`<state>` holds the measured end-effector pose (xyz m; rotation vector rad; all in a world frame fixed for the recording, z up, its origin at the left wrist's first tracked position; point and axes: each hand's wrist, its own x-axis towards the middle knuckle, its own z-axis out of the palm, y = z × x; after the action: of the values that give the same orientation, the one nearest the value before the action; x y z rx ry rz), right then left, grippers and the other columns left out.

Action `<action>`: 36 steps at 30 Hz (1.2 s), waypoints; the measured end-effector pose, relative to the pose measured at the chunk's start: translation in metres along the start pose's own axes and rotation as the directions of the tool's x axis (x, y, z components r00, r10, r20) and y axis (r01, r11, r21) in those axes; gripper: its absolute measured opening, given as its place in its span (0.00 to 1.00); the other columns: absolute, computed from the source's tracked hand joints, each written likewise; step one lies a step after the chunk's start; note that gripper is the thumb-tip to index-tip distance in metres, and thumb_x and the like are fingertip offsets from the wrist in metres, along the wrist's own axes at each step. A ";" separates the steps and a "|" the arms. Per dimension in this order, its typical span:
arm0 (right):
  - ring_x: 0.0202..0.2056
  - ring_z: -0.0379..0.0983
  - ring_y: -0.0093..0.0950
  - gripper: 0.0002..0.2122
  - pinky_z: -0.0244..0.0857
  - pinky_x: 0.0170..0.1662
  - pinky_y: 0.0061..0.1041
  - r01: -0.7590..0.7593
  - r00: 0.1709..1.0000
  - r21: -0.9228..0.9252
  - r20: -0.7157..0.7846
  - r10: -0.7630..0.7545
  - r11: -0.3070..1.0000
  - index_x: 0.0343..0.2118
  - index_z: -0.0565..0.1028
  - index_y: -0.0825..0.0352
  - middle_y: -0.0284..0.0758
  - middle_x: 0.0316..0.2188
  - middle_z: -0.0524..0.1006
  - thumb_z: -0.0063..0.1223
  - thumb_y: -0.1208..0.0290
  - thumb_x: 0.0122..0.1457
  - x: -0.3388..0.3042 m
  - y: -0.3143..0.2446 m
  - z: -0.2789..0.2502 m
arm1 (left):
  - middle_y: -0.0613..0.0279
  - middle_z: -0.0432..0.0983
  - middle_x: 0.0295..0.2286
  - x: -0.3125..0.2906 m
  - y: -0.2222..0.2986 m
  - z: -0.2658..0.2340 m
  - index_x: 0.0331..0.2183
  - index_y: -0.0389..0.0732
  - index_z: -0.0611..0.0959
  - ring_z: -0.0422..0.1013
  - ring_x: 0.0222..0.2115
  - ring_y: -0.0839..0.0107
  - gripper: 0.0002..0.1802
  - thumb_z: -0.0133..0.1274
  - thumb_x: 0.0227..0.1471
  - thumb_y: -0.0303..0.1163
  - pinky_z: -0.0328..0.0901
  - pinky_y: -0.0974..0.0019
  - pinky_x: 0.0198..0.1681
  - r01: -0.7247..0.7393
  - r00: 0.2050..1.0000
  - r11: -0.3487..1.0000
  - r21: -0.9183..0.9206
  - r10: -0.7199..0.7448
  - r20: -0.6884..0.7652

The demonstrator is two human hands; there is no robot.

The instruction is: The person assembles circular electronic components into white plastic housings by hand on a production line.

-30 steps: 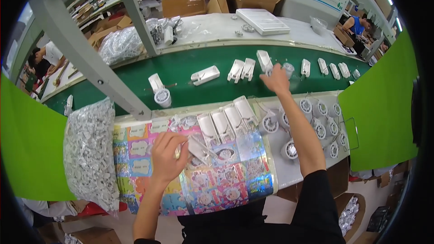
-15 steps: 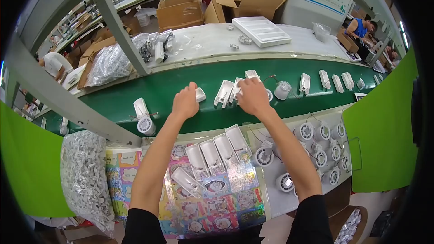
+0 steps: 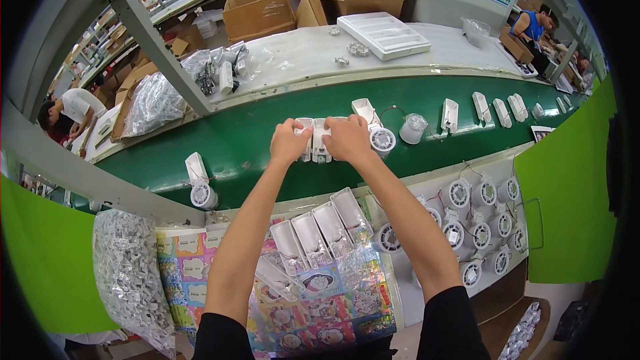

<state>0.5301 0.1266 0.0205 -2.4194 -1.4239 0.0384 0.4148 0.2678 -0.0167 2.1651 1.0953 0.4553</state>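
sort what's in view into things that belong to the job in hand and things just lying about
Seemingly part of the job:
white casings gripped by the left hand and right hand
row of similar casings on the printed sheet
round white units at right

Likely just lying about:
compartmented white tray
open cardboard boxes
clear plastic bundle

Housings (image 3: pixel 320 149) (side by side) on belt (image 3: pixel 153 160)
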 end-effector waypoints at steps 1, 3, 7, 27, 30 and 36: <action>0.53 0.73 0.42 0.14 0.52 0.65 0.49 0.002 1.000 0.003 -0.004 -0.002 1.000 0.45 0.80 0.59 0.42 0.41 0.83 0.58 0.59 0.60 0.002 0.000 0.002 | 0.48 0.77 0.45 0.002 -0.001 -0.003 0.41 0.46 0.84 0.75 0.48 0.49 0.22 0.65 0.49 0.49 0.70 0.53 0.51 0.045 0.998 0.998 -0.044 -0.043 0.049; 0.49 0.77 0.41 0.10 0.57 0.61 0.46 0.045 0.998 -0.017 0.052 -0.044 0.999 0.36 0.84 0.61 0.42 0.37 0.84 0.59 0.63 0.56 0.006 -0.004 0.007 | 0.48 0.77 0.45 -0.005 -0.008 -0.008 0.41 0.46 0.84 0.75 0.47 0.49 0.21 0.66 0.48 0.47 0.70 0.53 0.51 0.044 0.997 0.997 -0.058 -0.041 0.058; 0.36 0.80 0.37 0.03 0.62 0.53 0.40 0.021 0.999 -0.002 -0.039 -0.021 1.000 0.23 0.82 0.61 0.38 0.27 0.82 0.60 0.69 0.48 0.000 -0.015 0.017 | 0.61 0.82 0.30 -0.035 -0.008 -0.020 0.42 0.38 0.83 0.75 0.29 0.75 0.16 0.65 0.53 0.32 0.68 0.66 0.33 0.048 0.995 0.976 -0.213 -0.029 0.095; 0.39 0.73 0.44 0.05 0.64 0.58 0.45 0.298 0.900 0.155 -0.374 -0.223 0.942 0.27 0.77 0.67 0.41 0.31 0.75 0.60 0.76 0.45 -0.259 -0.098 -0.074 | 0.59 0.71 0.39 -0.341 0.012 -0.092 0.44 0.38 0.87 0.72 0.38 0.69 0.16 0.67 0.52 0.30 0.70 0.69 0.36 -0.195 0.975 0.943 -0.271 0.157 -0.154; 0.38 0.73 0.42 0.05 0.65 0.56 0.43 0.178 0.949 0.182 -0.291 -0.120 0.967 0.28 0.78 0.66 0.39 0.29 0.74 0.61 0.76 0.46 -0.340 -0.088 -0.064 | 0.56 0.71 0.41 -0.411 0.021 -0.078 0.46 0.36 0.86 0.72 0.37 0.68 0.20 0.68 0.51 0.31 0.69 0.69 0.35 -0.098 0.995 0.939 -0.330 0.098 -0.016; 0.40 0.73 0.44 0.05 0.65 0.54 0.42 0.058 0.973 0.176 -0.230 -0.017 0.983 0.28 0.79 0.66 0.40 0.30 0.76 0.61 0.77 0.45 -0.398 -0.074 -0.046 | 0.49 0.70 0.44 -0.462 0.017 -0.041 0.48 0.33 0.83 0.73 0.38 0.56 0.23 0.67 0.51 0.33 0.70 0.61 0.39 -0.130 0.990 0.962 -0.240 0.138 0.020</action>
<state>0.2777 -0.1929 0.0288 -2.1700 -1.3023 -0.1104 0.1298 -0.0970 0.0194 2.0324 0.8306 0.5751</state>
